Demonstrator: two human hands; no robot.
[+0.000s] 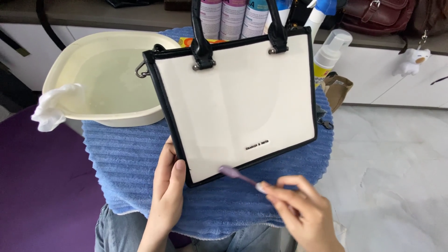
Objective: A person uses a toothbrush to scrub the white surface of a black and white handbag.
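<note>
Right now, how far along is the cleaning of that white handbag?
Set up: a basin of water with a white cloth on its rim, and a blue towel under the bag. In hand: the left hand steadies the white handbag while the right hand works a purple toothbrush along its bottom edge. What remains can't be judged; the panel looks clean.

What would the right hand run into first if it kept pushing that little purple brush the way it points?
The right hand aims the purple brush up-left; its head already sits at the lower edge of the white handbag. Past that, probably the left hand's thumb.
</note>
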